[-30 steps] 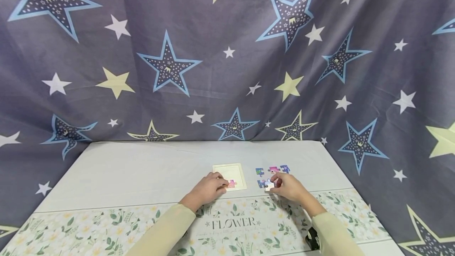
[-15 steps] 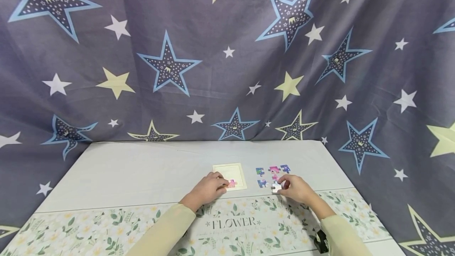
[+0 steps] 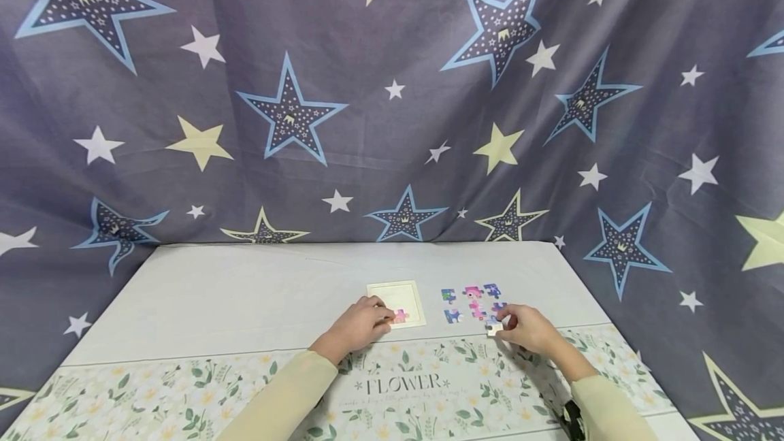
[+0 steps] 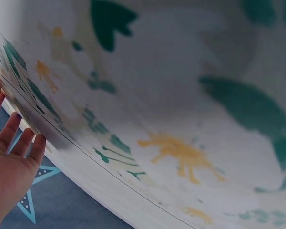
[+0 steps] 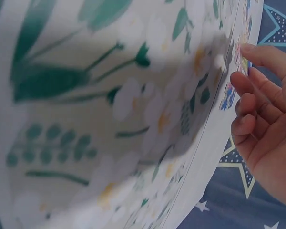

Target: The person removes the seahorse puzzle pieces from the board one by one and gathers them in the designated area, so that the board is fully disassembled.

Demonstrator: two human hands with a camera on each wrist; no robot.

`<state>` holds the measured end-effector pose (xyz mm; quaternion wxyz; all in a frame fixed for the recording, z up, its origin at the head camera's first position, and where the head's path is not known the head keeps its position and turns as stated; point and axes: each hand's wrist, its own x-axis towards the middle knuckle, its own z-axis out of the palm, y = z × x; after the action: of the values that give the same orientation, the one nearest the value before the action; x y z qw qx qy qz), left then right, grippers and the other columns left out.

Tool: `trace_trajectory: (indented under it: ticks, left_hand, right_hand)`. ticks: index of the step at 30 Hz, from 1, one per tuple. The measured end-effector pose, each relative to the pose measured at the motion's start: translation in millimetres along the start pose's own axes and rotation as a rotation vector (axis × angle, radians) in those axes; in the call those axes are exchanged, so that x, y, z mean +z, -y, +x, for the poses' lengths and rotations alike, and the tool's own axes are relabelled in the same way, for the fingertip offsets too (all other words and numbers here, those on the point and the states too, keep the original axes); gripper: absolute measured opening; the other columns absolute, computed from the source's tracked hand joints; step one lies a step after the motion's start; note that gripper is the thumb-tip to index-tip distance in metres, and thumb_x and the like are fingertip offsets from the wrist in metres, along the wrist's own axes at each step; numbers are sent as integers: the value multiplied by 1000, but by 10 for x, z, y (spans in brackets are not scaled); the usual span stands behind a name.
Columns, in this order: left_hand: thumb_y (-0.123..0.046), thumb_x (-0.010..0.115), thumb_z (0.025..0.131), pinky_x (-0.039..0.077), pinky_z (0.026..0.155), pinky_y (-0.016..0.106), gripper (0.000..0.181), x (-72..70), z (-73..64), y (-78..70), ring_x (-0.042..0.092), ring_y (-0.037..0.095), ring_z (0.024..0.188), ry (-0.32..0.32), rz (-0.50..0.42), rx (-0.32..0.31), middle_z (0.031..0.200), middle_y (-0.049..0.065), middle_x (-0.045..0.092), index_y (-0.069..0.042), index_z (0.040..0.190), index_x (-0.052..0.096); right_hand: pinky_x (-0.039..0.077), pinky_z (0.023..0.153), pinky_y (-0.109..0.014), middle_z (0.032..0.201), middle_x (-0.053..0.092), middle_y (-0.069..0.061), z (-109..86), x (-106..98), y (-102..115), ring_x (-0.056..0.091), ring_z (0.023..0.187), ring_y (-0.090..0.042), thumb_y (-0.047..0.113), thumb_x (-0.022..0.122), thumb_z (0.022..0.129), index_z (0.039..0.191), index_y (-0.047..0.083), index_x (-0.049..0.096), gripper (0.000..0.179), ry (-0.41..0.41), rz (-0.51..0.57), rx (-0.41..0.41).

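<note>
My right hand (image 3: 531, 329) pinches a pale blue-and-white jigsaw piece (image 3: 493, 327) between thumb and fingers, low over the table. Several other jigsaw pieces lie flat just beyond it, among them a pink one with an eye (image 3: 472, 292), a second pink one (image 3: 476, 310), a blue-and-white one (image 3: 453, 316) and a green-blue one (image 3: 448, 295). My left hand (image 3: 358, 327) rests with relaxed fingers at the near left corner of a cream square puzzle tray (image 3: 419, 305). Inside the tray, a pink piece (image 3: 401, 316) sits by those fingertips. In the left wrist view its fingers touch the tray edge.
The white table (image 3: 245, 298) carries a flowered strip (image 3: 184, 386) with the word FLOWER along its near side. A dark star-patterned curtain (image 3: 343, 175) hangs behind the table and along its right side. A black wrist strap (image 3: 574, 420) shows below my right sleeve.
My right hand has moved right and slightly nearer with the pinched piece, away from the blue-and-white piece, uncovering the pink piece and a blue one. My left hand has stayed put.
</note>
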<state>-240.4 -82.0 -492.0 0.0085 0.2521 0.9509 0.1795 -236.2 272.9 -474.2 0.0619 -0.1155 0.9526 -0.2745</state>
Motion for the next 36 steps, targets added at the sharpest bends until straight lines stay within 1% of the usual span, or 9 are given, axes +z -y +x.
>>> trace_trajectory:
  ticks: [10,18,25,30,36]
  left_hand:
    - [-28,58,93,46,91,42,27,-1,2,-1,52,20,103,-2,4,1,115,3,59,-19,117,65]
    - [-28,58,93,46,91,41,27,0,8,4,52,20,104,-4,10,3,115,3,59,-19,117,65]
    - [-29,57,93,46,92,41,27,16,8,12,52,20,105,0,12,-1,116,3,58,-20,117,65]
    - [-30,57,93,47,91,41,27,23,16,23,51,20,104,0,16,2,116,2,58,-21,117,65]
    - [-29,57,93,47,91,42,27,17,17,17,52,20,105,1,15,6,116,3,58,-20,117,65]
  right_hand:
    - [40,51,-26,70,55,-2,-102,-79,-123,48,58,-13,15,74,78,101,3,64,28,-15,1,49]
    - [40,52,-27,72,54,-3,-100,-122,-211,48,62,-15,13,74,77,100,3,63,28,-21,3,82]
    - [41,52,-28,72,55,-4,-102,-149,-234,48,62,-15,12,74,76,100,1,63,28,-15,-8,78]
    - [41,53,-28,73,55,-4,-72,-143,-261,49,63,-15,11,73,77,100,1,63,28,-8,3,94]
    - [39,53,-27,72,53,-4,-33,-130,-306,46,64,-15,9,71,79,102,-1,63,27,12,30,68]
